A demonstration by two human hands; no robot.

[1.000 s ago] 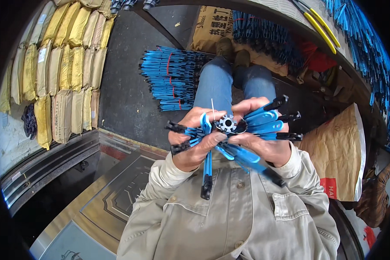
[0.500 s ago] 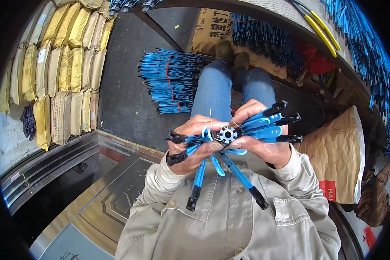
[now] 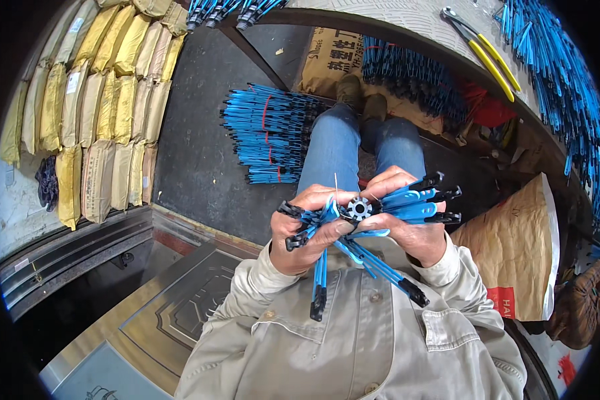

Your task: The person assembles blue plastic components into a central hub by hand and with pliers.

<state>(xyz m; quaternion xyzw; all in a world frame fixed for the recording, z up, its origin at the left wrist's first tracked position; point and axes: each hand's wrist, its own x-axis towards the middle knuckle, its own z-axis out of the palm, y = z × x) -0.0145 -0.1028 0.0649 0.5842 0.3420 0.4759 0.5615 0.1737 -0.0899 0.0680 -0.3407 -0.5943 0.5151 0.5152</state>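
In front of my chest both hands hold a small umbrella frame, its blue ribs (image 3: 417, 212) ending in black joints. At its middle sits a round, notched hub (image 3: 359, 209) with a dark hole. My left hand (image 3: 288, 248) closes around the ribs on the left, thumb and fingers pinching beside the hub. On the right, my right hand (image 3: 423, 241) grips another group of ribs, fingertips against the hub. A thin wire (image 3: 336, 181) stands up by the left fingers, and a shorter end shows near the right ones. Several ribs hang down toward my shirt.
Bundles of blue ribs (image 3: 267, 137) tied with red bands lie on the dark floor beside my legs. More ribs (image 3: 557, 80) and yellow-handled pliers (image 3: 490, 60) rest on the bench. Wrapped packages (image 3: 107, 107) are stacked at the left. A paper sack (image 3: 513, 247) stands at my right.
My left hand and the hub have shifted slightly right in the picture. The hanging ribs have swung a little to the right. Both hands keep their hold.
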